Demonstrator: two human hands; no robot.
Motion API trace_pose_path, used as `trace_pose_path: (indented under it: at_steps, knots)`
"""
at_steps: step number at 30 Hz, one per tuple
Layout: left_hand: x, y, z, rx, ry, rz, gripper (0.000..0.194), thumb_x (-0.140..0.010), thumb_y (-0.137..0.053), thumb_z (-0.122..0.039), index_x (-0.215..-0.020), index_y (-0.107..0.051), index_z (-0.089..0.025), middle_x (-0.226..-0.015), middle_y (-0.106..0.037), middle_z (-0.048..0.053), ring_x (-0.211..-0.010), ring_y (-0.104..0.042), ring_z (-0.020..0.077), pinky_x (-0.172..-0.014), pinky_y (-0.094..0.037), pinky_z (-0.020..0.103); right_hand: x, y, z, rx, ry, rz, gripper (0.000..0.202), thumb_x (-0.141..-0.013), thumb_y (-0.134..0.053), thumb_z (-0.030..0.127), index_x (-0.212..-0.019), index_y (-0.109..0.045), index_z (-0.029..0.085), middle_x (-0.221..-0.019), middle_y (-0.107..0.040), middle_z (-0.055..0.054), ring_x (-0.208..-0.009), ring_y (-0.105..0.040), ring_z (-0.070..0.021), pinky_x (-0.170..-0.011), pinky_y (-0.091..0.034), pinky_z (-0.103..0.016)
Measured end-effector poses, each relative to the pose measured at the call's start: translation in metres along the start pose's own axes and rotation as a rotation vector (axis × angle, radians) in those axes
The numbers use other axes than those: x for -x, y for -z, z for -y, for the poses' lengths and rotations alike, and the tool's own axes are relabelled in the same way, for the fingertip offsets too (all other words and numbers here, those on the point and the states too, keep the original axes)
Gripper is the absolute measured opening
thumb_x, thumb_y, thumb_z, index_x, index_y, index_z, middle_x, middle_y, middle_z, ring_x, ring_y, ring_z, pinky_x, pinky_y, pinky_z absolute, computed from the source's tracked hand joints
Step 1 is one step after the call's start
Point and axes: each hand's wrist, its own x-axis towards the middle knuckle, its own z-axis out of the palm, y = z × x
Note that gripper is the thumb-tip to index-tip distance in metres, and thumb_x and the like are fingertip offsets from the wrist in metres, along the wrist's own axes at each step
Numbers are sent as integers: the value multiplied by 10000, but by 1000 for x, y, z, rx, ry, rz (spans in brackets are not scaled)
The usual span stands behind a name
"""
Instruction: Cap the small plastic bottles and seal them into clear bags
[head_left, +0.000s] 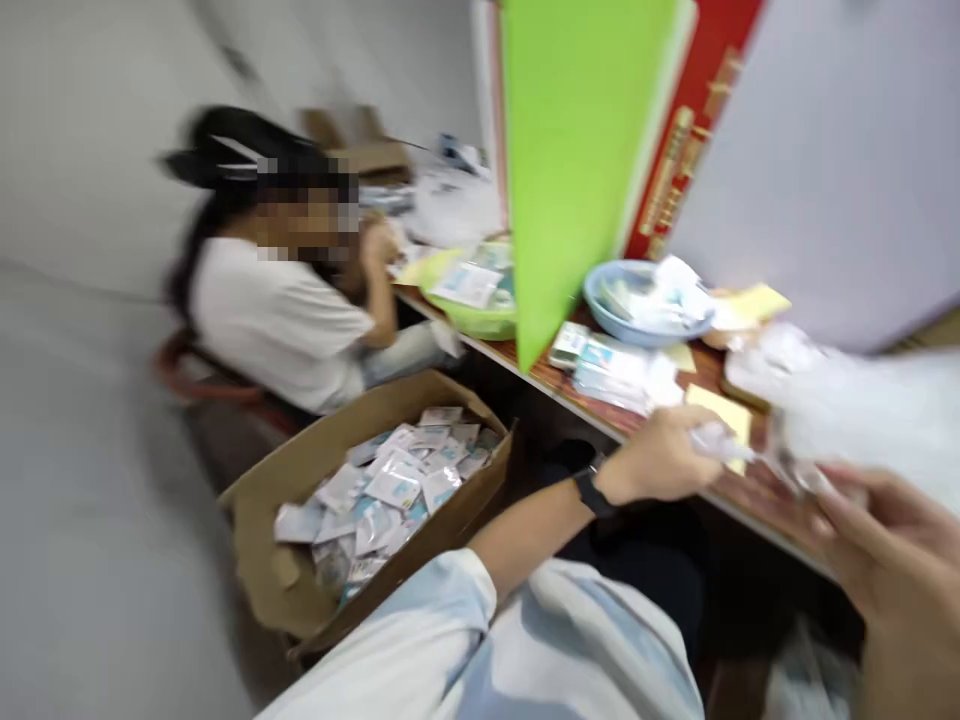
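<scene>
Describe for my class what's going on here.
The person's left hand holds a pale, blurred item; whether the right hand, close by, grips anything is too smeared to tell. A blue basin stands on the table. By the person's left, a cardboard box holds many packets. Another person sits beyond the green panel.

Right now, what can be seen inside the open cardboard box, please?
The cardboard box holds a loose heap of flat packets, mostly white with some blue-green. What lies beneath the top packets is covered and cannot be seen.
</scene>
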Motion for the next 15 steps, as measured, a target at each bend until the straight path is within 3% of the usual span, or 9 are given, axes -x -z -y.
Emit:
trace_pose_path:
  at_steps: [2,4,7,10,15]
  knots:
    - [5,5,-15,-66,-123,27,199,-665,-599,-119,-848,-673,-138,-849,-699,52,-767,-628,161,-715,-501,257,11,-3,22,-11,217,-28,126,-708,-804,266,-821,-747,263,-857,-691,-38,-603,-632,-147,-429,-491,-245]
    - [10,7,-25,-151,-189,107,156,-665,-564,-101,-784,-650,-153,-790,-684,39,-725,-615,158,-688,-485,259,16,-9,38,151,426,1,165,-791,-717,147,-899,-742,269,-931,-692,-38,-775,-665,-157,-523,-527,-233]
    - [20,9,-37,-281,-258,218,119,-675,-535,-101,-729,-618,-167,-754,-675,33,-703,-612,161,-663,-467,261,24,-15,50,434,646,94,244,-836,-635,57,-969,-707,249,-916,-685,-27,-774,-650,-127,-577,-516,-223]
    - [25,15,-47,-425,-331,258,121,-668,-518,-109,-720,-612,-166,-728,-664,34,-703,-608,171,-652,-446,269,33,-13,57,526,735,158,215,-856,-616,60,-965,-680,233,-909,-681,-29,-755,-647,-127,-599,-508,-238]
    - [31,24,-65,-577,-452,335,176,-657,-492,-113,-748,-632,-169,-750,-673,32,-731,-611,181,-662,-426,278,47,-7,73,610,826,133,207,-872,-620,89,-1001,-664,246,-925,-683,-33,-781,-660,-150,-618,-502,-258]
